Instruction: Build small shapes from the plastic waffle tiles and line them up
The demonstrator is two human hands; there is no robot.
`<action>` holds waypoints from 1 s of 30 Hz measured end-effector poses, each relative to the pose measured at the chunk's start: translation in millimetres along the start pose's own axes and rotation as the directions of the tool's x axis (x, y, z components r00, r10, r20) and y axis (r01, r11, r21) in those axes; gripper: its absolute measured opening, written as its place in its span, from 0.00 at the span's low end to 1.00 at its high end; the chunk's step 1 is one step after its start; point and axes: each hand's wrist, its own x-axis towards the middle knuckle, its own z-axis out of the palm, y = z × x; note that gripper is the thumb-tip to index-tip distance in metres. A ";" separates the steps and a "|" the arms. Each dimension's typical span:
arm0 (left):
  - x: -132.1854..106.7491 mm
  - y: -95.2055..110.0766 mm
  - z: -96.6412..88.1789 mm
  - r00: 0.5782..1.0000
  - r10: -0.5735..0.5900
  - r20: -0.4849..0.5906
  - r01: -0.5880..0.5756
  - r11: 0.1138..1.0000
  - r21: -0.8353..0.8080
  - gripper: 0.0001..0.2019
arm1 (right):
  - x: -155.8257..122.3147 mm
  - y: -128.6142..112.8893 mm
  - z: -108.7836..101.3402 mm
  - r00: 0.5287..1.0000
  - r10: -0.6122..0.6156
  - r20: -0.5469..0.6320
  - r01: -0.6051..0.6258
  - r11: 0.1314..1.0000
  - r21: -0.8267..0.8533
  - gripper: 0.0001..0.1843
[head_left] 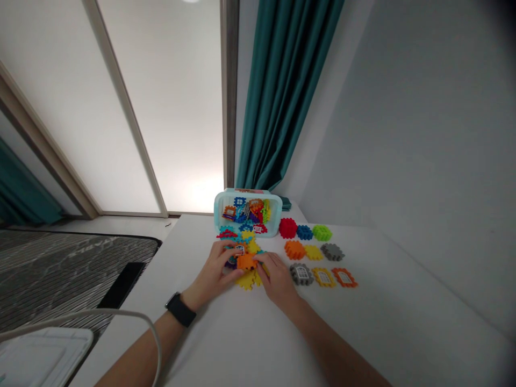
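Observation:
Near the middle of the white table, my left hand (216,265) curls its thumb and fingers around the left side of an orange interlocking tile (246,262). My right hand (278,276) pinches the same tile at its right edge. Beneath and around it lie loose toothed plastic tiles, among them a yellow tile (249,280) in front and another yellow tile (252,243) behind. An orange window tile (240,249) lies by my left fingertips. Purple and teal pieces show partly between the hands, the rest hidden by my fingers.
A pale blue tub (219,215) of mixed tiles stands behind the hands. To the right, tiles are sorted by colour, including a red stack (287,228), an orange stack (294,249) and a grey window stack (301,273). A pale cable (121,312) arcs at lower left.

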 end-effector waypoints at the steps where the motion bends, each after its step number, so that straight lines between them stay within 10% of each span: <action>1: 0.0 0.0 0.1 1.000 -0.002 -0.002 0.002 1.000 0.007 0.14 | -0.2 -1.4 0.4 0.999 0.036 0.002 -0.036 0.999 0.013 0.09; 10: 0.7 2.7 4.5 0.997 -0.047 -0.063 0.049 0.998 0.028 0.07 | 6.2 -10.6 1.2 0.963 0.254 0.090 -0.269 0.936 0.228 0.10; 16: 0.9 4.8 2.5 1.000 -0.012 0.012 0.011 0.995 0.104 0.27 | 4.2 -6.5 9.0 0.871 0.478 0.114 -0.483 0.791 0.375 0.14; 21: 0.5 -1.4 0.5 0.999 0.028 0.035 -0.035 0.974 0.222 0.25 | -0.6 -2.7 17.6 0.834 0.526 0.165 -0.534 0.698 0.476 0.15; 30: -0.9 -13.9 1.2 1.000 -0.030 0.010 0.027 0.984 0.174 0.22 | 2.9 -7.6 5.4 0.951 0.306 0.048 -0.308 0.921 0.238 0.15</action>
